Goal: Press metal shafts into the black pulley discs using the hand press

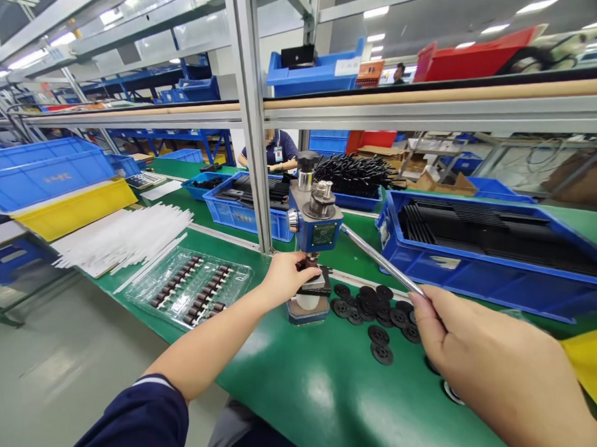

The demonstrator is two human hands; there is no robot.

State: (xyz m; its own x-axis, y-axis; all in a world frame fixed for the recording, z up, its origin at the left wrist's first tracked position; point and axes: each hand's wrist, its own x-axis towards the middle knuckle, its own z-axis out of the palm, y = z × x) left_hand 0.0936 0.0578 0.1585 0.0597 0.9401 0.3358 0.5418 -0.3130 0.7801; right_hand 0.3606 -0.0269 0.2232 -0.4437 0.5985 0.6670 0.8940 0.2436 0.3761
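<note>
- Centrally, a blue bench press stands on the green tabletop, its metal lever slanting down toward the person's right side.
- The right hand is closed around the end of that lever.
- The left hand reaches in under the press head, thumb and finger pinching a small dark part; the fingers hide much of it, so its shape is unclear.
- The dark part is at the front of the press, just above its base.
- Black round discs lie loose to the right of the base, some overlapping.
- Left of the press, a clear plastic tray holds dark brown cylindrical pieces in rows.
- Beyond the tray, thin white strips are spread out near a yellow bin.
- Behind the discs, a long blue bin holds flat black parts.
- Across the table sits another person in a dark shirt, partly behind a metal post.
</note>
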